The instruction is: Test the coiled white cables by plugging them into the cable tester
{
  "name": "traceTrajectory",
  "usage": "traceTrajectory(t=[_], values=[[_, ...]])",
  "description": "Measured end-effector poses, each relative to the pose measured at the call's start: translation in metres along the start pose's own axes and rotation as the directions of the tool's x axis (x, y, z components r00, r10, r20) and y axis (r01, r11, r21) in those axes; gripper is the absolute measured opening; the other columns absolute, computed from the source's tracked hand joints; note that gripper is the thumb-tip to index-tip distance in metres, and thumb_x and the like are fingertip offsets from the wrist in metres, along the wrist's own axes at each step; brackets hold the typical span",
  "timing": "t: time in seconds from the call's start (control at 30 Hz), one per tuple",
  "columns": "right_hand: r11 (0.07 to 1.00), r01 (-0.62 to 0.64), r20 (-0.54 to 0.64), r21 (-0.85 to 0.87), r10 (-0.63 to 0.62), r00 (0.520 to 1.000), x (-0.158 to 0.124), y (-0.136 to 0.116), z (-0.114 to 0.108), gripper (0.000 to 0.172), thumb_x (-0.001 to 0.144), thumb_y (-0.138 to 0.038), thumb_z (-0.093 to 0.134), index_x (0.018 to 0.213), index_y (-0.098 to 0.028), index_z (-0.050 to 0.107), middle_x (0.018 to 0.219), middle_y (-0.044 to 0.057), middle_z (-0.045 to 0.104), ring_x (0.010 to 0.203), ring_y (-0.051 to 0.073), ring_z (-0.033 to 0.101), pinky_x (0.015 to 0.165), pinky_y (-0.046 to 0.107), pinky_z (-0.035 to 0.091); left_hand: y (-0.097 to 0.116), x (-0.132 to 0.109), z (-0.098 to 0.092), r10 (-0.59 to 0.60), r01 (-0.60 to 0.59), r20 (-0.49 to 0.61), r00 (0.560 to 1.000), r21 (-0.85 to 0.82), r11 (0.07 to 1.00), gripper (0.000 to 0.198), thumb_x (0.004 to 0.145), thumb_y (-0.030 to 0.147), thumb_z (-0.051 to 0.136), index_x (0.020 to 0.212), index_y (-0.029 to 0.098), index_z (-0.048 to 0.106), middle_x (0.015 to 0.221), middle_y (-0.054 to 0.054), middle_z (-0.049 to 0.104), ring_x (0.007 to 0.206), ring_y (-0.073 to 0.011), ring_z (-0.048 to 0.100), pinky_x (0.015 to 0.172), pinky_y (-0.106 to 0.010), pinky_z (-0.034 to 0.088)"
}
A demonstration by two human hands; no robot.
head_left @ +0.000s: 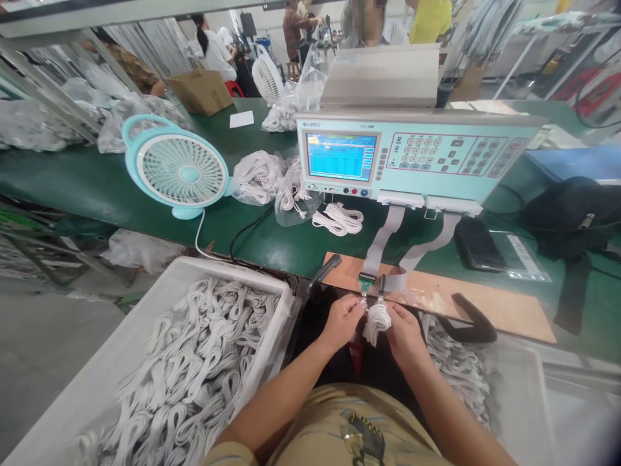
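Both hands hold one coiled white cable (376, 322) just below the connectors (372, 283) at the worktop (272, 239) edge: left hand (342, 320) grip closed on its end, right hand (403, 331) grip closed around the coil.

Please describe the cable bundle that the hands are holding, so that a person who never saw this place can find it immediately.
Start at the pale blue tester on the green bench; two grey ribbon cables hang from it to a brown board. At that board's near edge, the left hand and right hand hold one coiled white cable. Unlike the cables heaped in the white bin, it is single and held up at the connectors.
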State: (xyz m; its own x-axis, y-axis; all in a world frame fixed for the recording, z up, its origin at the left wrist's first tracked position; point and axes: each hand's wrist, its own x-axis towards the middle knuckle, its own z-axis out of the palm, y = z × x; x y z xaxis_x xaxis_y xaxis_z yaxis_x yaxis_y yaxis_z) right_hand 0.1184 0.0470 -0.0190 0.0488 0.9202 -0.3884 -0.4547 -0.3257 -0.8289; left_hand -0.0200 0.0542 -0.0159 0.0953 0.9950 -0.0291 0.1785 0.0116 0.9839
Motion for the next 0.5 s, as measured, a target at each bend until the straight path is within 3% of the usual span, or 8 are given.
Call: traceTrajectory(t=[0.3, 0.5], values=[[0.999, -0.029, 0.049, 0.018, 0.028, 0.998, -0.002, -0.003, 0.002, 0.023, 0.064, -0.037, 0.075, 0.070, -0.016, 0.066, 0.065, 0.003, 0.065, 0.061, 0.019, 0.059, 0.051, 0.027, 0.046, -0.002, -0.004, 0.016, -0.124, 0.100, -0.134, 0.983, -0.174, 0.980, 0.032, 0.080, 0.038, 0.050, 0.060, 0.015, 0.058, 0.063, -0.001, 0.058, 0.064, -0.0139, 0.052, 0.064, -0.024, 0.041], [0.997, 0.013, 0.027, -0.071, -0.011, 1.000, 0.005, -0.003, -0.009, 0.028, 0.063, -0.042, 0.075, 0.073, -0.017, 0.068, 0.066, 0.004, 0.066, 0.058, 0.019, 0.060, 0.054, 0.031, 0.049, 0.002, -0.004, 0.012, -0.137, 0.122, -0.159, 0.978, -0.100, 0.988, 0.030, 0.078, 0.037, 0.052, 0.059, 0.015, 0.059, 0.058, 0.000, 0.056, 0.060, -0.0135, 0.052, 0.061, -0.024, 0.042]])
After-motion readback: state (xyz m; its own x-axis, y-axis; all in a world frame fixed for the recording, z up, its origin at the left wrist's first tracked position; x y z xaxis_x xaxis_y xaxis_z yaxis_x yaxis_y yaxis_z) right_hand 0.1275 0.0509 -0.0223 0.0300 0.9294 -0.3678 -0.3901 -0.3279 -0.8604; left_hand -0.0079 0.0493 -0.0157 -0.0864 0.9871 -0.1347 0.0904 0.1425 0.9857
